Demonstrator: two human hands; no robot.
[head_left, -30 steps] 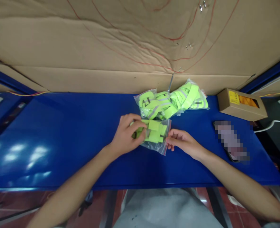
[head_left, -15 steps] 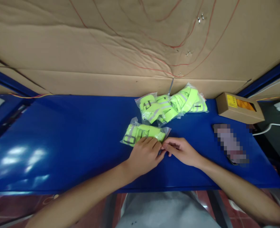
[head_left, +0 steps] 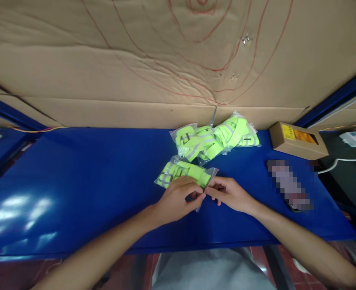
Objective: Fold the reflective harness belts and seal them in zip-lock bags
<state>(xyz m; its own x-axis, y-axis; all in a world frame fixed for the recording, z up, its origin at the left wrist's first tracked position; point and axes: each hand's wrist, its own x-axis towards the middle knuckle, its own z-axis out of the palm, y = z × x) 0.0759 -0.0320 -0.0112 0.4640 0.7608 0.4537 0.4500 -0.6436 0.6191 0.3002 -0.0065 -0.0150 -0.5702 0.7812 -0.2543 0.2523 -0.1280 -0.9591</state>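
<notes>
A clear plastic bag (head_left: 192, 170) with a folded neon-yellow reflective strap inside lies near the middle of the blue table. My left hand (head_left: 180, 198) pinches the bag's open-end edge between thumb and fingers, its palm side over the lower part of the bag. Close against it on the right, my right hand (head_left: 227, 193) grips the same edge with thumb and index finger. Behind this bag, more bagged neon-yellow straps (head_left: 217, 137) are heaped together.
A cardboard box (head_left: 298, 141) with a yellow label stands at the table's back right. Nearer is a pixelated phone-like object (head_left: 290, 184). A brown cardboard panel (head_left: 120, 76) rises behind the blue table (head_left: 84, 181). A white cable (head_left: 337, 162) runs off right.
My left fingers have shifted slightly down along the bag's edge and now form a rounded pinch. More of the bag's edge shows between my hands. The view has tilted slightly.
</notes>
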